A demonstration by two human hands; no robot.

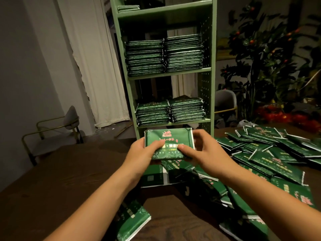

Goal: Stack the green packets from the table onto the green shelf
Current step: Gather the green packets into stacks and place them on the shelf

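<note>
From the head camera, both hands hold one bundle of green packets (169, 143) above the dark table (73, 171), just in front of the green shelf (171, 70). The left hand (141, 152) grips the bundle's left edge, thumb curled over the printed face. The right hand (202, 150) grips the right edge, thumb on top and fingers bent round the side.

Loose packets (271, 150) lie scattered across the table's right side and near the forearms. Two shelf levels carry paired stacks (165, 56), with open room above each. The table's left part is bare wood. A chair (57, 126) stands far left.
</note>
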